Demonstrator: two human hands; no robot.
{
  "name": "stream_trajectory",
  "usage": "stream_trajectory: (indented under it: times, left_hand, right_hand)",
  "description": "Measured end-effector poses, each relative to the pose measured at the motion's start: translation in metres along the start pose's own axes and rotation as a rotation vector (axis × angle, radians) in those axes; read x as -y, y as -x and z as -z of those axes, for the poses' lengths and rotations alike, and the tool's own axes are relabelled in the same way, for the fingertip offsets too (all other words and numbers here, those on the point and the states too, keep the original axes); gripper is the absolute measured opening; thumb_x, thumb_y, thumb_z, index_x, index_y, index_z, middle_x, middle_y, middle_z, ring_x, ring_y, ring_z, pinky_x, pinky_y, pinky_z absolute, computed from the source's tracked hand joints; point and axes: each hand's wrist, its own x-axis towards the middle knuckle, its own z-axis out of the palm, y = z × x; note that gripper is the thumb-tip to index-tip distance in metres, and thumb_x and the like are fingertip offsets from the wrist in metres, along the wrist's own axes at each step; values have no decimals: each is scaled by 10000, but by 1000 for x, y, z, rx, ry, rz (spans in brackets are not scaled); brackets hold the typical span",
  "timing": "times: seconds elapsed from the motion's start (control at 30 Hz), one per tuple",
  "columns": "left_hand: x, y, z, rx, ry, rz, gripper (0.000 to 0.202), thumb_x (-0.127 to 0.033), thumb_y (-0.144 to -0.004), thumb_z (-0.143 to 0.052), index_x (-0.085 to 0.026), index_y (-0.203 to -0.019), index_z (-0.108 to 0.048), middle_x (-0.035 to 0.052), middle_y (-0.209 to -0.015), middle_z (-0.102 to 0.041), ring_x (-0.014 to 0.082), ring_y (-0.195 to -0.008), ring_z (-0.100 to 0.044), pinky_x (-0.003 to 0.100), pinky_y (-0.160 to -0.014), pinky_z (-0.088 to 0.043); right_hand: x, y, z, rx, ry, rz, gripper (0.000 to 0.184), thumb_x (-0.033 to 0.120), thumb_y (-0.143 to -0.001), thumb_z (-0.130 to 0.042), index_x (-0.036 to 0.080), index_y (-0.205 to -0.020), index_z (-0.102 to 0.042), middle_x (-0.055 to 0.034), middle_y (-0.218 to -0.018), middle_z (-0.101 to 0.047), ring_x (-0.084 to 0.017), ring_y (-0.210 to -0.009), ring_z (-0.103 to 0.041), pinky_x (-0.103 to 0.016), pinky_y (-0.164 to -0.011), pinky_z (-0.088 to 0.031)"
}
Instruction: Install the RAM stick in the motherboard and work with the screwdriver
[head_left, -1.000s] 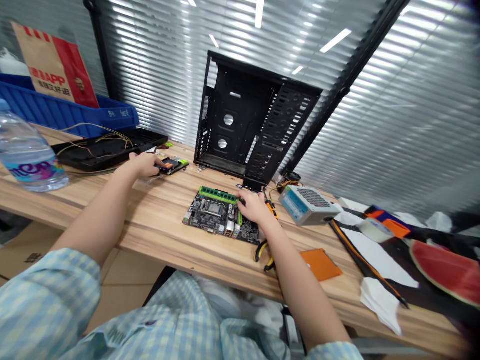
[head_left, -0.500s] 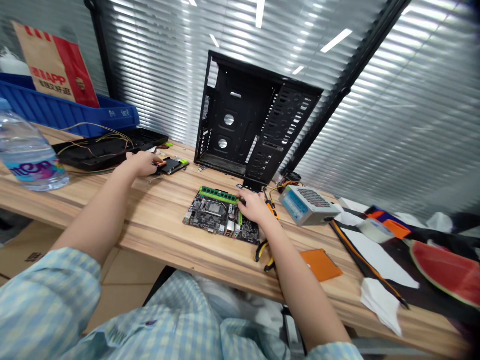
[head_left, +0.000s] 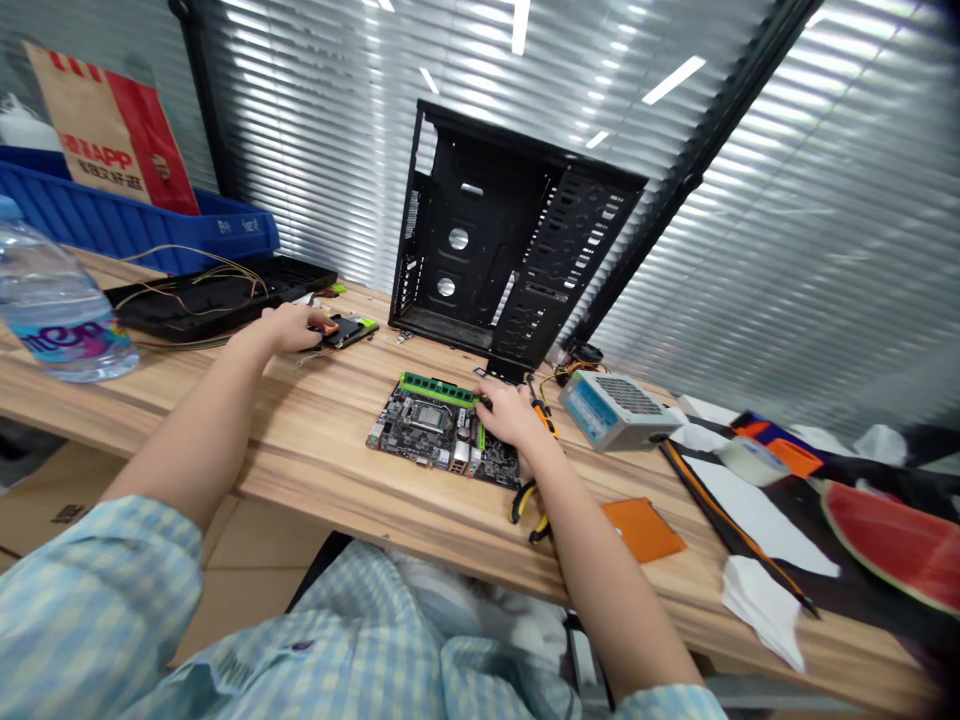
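Observation:
On the wooden table lies a motherboard (head_left: 424, 430) with a green RAM stick (head_left: 439, 388) along its far edge. My right hand (head_left: 506, 408) grips the board's far right corner, thumb and fingers closed at the end of the stick; the fingertips are partly hidden. To the left, my left hand (head_left: 292, 327) reaches over a flat black part with bright green ends (head_left: 349, 331). Its fingers are curled, with a small orange patch at the tips; what they hold cannot be made out. Yellow-handled pliers (head_left: 525, 500) lie partly beneath my right forearm.
An open black computer case (head_left: 480, 230) stands at the back. Right of the board sit a power supply (head_left: 619, 410) and an orange sheet (head_left: 643, 530). At left are a water bottle (head_left: 64, 300), a black panel (head_left: 217, 295) with loose wires and a blue bin (head_left: 232, 235).
My left hand has shifted slightly to the right over the black part. My right hand and the motherboard have stayed in place.

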Motion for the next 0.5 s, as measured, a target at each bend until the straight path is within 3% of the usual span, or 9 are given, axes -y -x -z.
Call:
stream_trajectory:
  times: [0.17,0.5]
  left_hand:
    - [-13,9,11,10,-32,-2,579,-423,-708,-521,-342,-1275,-607,15,-1288,-619,359,-1181,-525,408,-953,-377]
    - [-14,6,5,37,-91,23,568,-367,-704,-528,-346,-1263,-621,33,-1292,-616,385,-1172,-537,447,-954,-385]
  right_hand:
    - [0,0,0,-6,-1,3,250,221,-850,-485,222,-1065,-612,-72,-1148,-663,-247,-1068,-571,-395,-870,-325]
    - [-1,0,-1,-2,12,4,253,226,-850,-488,218,-1067,-618,-84,-1153,-658,-251,-1078,-566,-378,-861,-332]
